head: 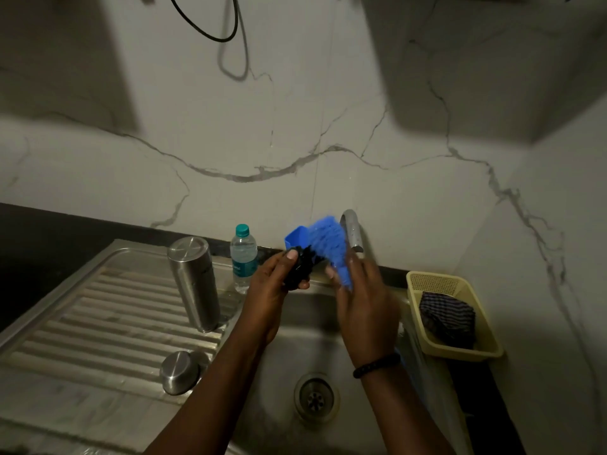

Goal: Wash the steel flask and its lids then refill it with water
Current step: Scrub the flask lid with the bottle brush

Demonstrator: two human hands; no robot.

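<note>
The steel flask (194,284) stands upside down on the ribbed drainboard (98,323), left of the sink basin. A steel lid (180,372) lies on the drainboard near the basin's edge. Over the basin, my left hand (274,284) grips a small black inner lid (299,266). My right hand (361,297) holds a blue scrubber (330,246), blurred, against that black lid.
A tap (353,231) juts from the wall just behind the scrubber. A small plastic water bottle (243,257) stands by the wall. A blue cup-like object (295,239) shows behind my left hand. A yellow basket (460,326) with a striped cloth sits right of the sink; the drain (316,397) lies below.
</note>
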